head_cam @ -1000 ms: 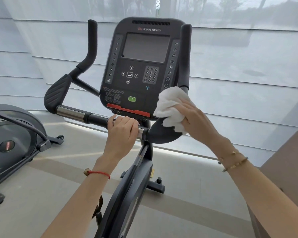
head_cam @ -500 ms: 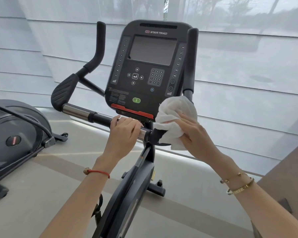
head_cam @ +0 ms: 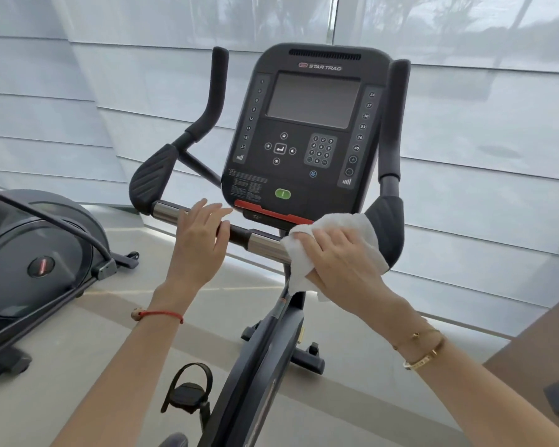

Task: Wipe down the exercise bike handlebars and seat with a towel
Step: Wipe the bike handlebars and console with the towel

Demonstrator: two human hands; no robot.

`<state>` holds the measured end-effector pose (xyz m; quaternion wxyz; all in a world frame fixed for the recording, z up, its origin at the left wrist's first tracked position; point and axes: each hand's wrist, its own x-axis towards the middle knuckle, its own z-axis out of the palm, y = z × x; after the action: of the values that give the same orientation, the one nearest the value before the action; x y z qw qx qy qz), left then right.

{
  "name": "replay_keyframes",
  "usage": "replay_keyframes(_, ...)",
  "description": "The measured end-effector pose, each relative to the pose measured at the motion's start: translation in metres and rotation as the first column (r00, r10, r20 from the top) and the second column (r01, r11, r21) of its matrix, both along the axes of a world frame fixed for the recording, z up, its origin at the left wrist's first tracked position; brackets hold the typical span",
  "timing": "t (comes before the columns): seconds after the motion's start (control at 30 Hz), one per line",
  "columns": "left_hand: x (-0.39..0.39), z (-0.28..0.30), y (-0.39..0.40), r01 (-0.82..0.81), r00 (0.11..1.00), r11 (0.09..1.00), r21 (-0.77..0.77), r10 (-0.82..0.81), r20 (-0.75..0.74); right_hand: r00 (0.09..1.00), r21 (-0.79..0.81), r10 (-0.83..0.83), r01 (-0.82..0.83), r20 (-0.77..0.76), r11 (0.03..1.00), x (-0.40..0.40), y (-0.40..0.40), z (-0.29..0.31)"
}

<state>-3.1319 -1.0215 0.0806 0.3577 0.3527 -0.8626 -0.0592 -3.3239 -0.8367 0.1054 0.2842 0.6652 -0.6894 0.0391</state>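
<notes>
One crumpled white towel [head_cam: 333, 250], clutched by the right hand [head_cam: 346, 262], wraps the handlebar [head_cam: 265, 243]; the left hand [head_cam: 200, 240] rests there with fingers relaxed.

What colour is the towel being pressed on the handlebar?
White. The towel shows plainly in the head view, under the right hand on the handlebar.

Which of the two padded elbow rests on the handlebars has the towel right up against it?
The right elbow rest. The white towel, held by the right hand, lies against it. The left elbow rest stands bare, apart from the left hand.
</notes>
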Motion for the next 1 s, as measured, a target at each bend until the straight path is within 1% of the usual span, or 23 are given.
replay_keyframes(0.03, 0.006, -0.002, -0.006, -0.008, 1.000, 1.000, 0.006, 0.008, 0.010, 1.000, 0.040, -0.023, 0.023, 0.004, 0.999, 0.006, -0.010, 0.001)
replay_keyframes(0.1, 0.013, -0.005, -0.015, 0.003, 0.999, 0.999, 0.033, -0.004, 0.032, 0.996, 0.092, -0.035, 0.027, 0.083, 0.995, 0.020, -0.033, 0.004)
replay_keyframes(0.2, 0.018, -0.009, -0.020, 0.046, 0.997, 0.996, 0.074, -0.051, 0.066, 0.985, 0.087, -0.026, 0.011, 0.173, 0.996, 0.043, -0.074, 0.006)
replay_keyframes(0.3, 0.022, -0.008, -0.021, 0.079, 0.993, 0.993, 0.083, -0.086, 0.086, 0.987, 0.072, -0.015, 0.004, 0.158, 0.997, 0.064, -0.109, 0.006)
replay_keyframes(0.37, 0.024, -0.007, -0.020, 0.098, 0.990, 0.988, 0.115, -0.109, 0.092, 0.990, 0.072, -0.030, 0.020, 0.141, 0.997, 0.070, -0.118, 0.004)
replay_keyframes(0.43, 0.028, -0.006, -0.015, 0.118, 0.989, 0.982, 0.144, -0.129, 0.073, 0.993, -0.005, -0.033, 0.034, 0.111, 0.999, 0.068, -0.116, 0.000)
replay_keyframes(0.57, 0.046, -0.011, 0.008, 0.156, 0.987, 0.976, 0.150, -0.159, 0.010, 0.998, -0.167, -0.055, 0.056, 0.007, 0.984, 0.065, -0.090, -0.015)
replay_keyframes(0.67, 0.067, -0.018, 0.031, 0.152, 0.988, 0.973, 0.171, -0.150, -0.024, 0.999, -0.330, -0.052, 0.046, -0.008, 0.943, 0.060, -0.060, -0.019)
replay_keyframes(0.7, 0.074, -0.020, 0.040, 0.149, 0.989, 0.972, 0.183, -0.146, -0.029, 1.000, -0.380, -0.026, 0.023, -0.002, 0.925, 0.057, -0.051, -0.021)
replay_keyframes(0.77, 0.088, -0.027, 0.058, 0.135, 0.991, 0.967, 0.215, -0.136, -0.014, 0.994, -0.421, 0.096, -0.064, 0.056, 0.905, 0.056, -0.029, -0.024)
replay_keyframes(0.83, 0.102, -0.036, 0.078, 0.109, 0.993, 0.966, 0.235, -0.114, 0.010, 0.963, -0.436, 0.230, -0.149, 0.139, 0.888, 0.060, -0.005, -0.029)
replay_keyframes(0.9, 0.117, -0.044, 0.101, 0.062, 0.997, 0.963, 0.261, -0.069, 0.018, 0.915, -0.421, 0.297, -0.164, 0.271, 0.892, 0.071, 0.022, -0.041)
replay_keyframes(0.93, 0.124, -0.047, 0.114, 0.038, 0.999, 0.961, 0.274, -0.044, 0.016, 0.869, -0.390, 0.319, -0.163, 0.378, 0.906, 0.078, 0.035, -0.049)
replay_keyframes(0.97, 0.131, -0.050, 0.126, 0.014, 1.000, 0.955, 0.295, -0.018, 0.012, 0.796, -0.353, 0.336, -0.165, 0.504, 0.921, 0.084, 0.047, -0.058)
replay_keyframes(1.0, 0.138, -0.053, 0.138, -0.012, 1.000, 0.947, 0.320, 0.009, 0.011, 0.696, -0.322, 0.341, -0.165, 0.632, 0.932, 0.091, 0.058, -0.067)
